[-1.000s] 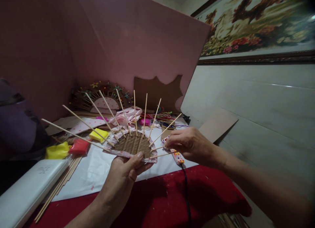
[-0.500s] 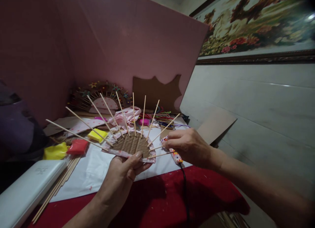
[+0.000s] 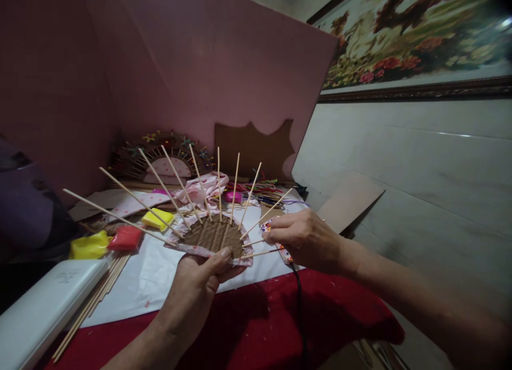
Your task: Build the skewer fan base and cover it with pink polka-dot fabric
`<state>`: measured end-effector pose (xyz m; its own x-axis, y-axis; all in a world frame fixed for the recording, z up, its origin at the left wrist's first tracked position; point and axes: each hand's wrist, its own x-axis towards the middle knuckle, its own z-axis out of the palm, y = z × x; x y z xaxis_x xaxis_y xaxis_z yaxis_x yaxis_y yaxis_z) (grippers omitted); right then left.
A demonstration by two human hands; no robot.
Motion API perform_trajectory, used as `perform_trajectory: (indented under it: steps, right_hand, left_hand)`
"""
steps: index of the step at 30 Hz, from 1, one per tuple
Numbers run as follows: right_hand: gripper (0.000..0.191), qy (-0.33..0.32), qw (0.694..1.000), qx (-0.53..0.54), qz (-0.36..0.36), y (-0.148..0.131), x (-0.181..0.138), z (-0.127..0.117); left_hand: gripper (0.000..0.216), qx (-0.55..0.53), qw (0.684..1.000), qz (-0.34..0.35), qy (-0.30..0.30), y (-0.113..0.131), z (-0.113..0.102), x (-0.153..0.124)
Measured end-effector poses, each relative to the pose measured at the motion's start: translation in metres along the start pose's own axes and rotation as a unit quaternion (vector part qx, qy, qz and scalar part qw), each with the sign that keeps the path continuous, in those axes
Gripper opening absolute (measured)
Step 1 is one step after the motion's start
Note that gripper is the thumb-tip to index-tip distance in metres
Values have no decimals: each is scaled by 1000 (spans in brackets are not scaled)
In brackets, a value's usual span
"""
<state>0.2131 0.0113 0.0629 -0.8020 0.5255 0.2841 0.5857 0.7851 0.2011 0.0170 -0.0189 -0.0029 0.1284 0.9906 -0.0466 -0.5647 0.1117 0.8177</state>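
My left hand point(image 3: 202, 282) grips the lower edge of a brown corrugated cardboard half-disc point(image 3: 216, 235) edged with pink patterned cloth, thumb on its face. Several thin wooden skewers point(image 3: 160, 183) fan out from it like spokes. My right hand point(image 3: 306, 236) is pinched on the lowest right skewers point(image 3: 256, 247), fingers closed around them. Just under that hand lies a glue gun point(image 3: 285, 252) with a spotted pattern and a black cord.
A red cloth point(image 3: 256, 316) covers the table, with white paper point(image 3: 160, 274) on it. Yellow and red packets point(image 3: 116, 239), loose skewers point(image 3: 96, 298), a white case point(image 3: 44, 311), a finished fan point(image 3: 164, 159), cardboard scraps point(image 3: 254, 149) and a pink board point(image 3: 208, 66) stand behind.
The half-disc and both hands have shifted very slightly; my right hand has stayed pinched at the lowest right skewers.
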Motion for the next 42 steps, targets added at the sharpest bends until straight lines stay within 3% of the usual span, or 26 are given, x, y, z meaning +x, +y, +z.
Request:
perform_trajectory:
  steps: [21,24,27,33,42]
  right_hand:
    - [20,7,1000,-9,-9,4,0,11]
    - [20,11,1000,-12,-8,4,0,13]
    - [23,11,1000,-15,-8,2,2,12]
    - [24,-9,1000,-24,4,-7,11,6]
    - [18,-3,999,-48,23,-19,25,9]
  left_hand:
    - [16,-1,1000,-6,9,1,-1,-3]
    - [6,-11,1000,-13,16,0,-1,-2]
    - [18,-16,999,-16,30,0,1,0]
    - [14,-21,998,-9,66,-4,-2,7]
    - [9,-55,996,1,70,-2,-4,8]
